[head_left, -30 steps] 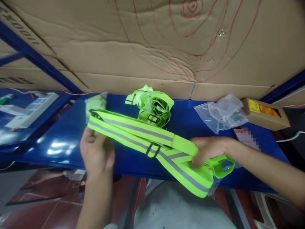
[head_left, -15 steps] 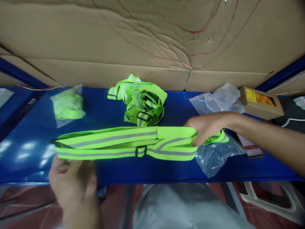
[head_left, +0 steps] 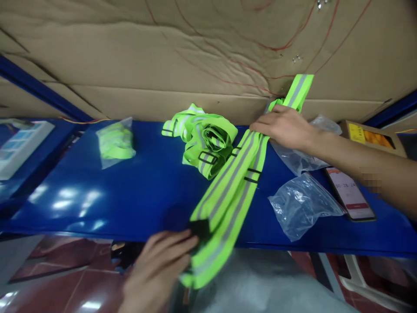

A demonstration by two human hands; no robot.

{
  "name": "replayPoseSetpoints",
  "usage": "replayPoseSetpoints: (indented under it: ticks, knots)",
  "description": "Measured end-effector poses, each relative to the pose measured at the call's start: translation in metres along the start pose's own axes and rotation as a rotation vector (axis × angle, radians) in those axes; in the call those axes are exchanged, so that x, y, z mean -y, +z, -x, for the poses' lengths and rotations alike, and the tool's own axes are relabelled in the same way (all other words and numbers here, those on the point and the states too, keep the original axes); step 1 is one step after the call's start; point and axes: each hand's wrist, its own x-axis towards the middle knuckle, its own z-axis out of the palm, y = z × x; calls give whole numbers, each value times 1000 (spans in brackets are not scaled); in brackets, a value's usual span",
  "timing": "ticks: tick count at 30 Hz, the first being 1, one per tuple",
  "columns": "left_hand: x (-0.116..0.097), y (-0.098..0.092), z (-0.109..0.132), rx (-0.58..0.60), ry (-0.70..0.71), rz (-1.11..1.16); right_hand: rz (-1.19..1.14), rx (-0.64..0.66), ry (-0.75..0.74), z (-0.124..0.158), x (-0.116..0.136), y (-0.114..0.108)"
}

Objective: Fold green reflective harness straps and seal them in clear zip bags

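A bundle of neon green reflective straps (head_left: 230, 195) with grey stripes and black buckles stretches slantwise between my hands. My right hand (head_left: 286, 126) grips its upper part, and a loose end sticks up beyond the fingers toward the cardboard. Low down, my left hand (head_left: 163, 261), slightly blurred, has its fingers closed on the other end, at a black patch (head_left: 199, 230). Behind the bundle a tangled pile of the same green straps (head_left: 208, 139) lies on the blue shelf (head_left: 130, 195).
At left lies a clear bag of green straps (head_left: 115, 143), with a white power strip (head_left: 24, 148) beyond it. Right of the bundle are an empty plastic bag (head_left: 302, 206), a phone (head_left: 352, 195) and a small cardboard box (head_left: 374, 137). A cardboard wall (head_left: 130, 56) stands behind.
The strap bundle has swung from level to slanted. My right hand has moved up and away toward the cardboard, my left hand to the right and lower. The view has shifted a little.
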Motion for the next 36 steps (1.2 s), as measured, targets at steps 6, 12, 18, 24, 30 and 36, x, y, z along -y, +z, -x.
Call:
replayPoseSetpoints:
  ticks: [6,12,18,24,30,36]
  knots:
    - [-29,42,-1,211,333,-22,214,-30,-204,7,3,44]
    - [-26,65,17,220,250,36,290,-60,-310,13,1,73]
    - [-32,71,18,208,284,-25,209,-62,-185,12,10,87]
    - [-32,66,8,357,334,-118,36,-45,24,37,54,9]
    - [-31,67,7,403,309,-25,-473,-89,77,112,185,-66]
    - [-38,56,-6,580,303,164,-702,-110,293,144,263,-45]
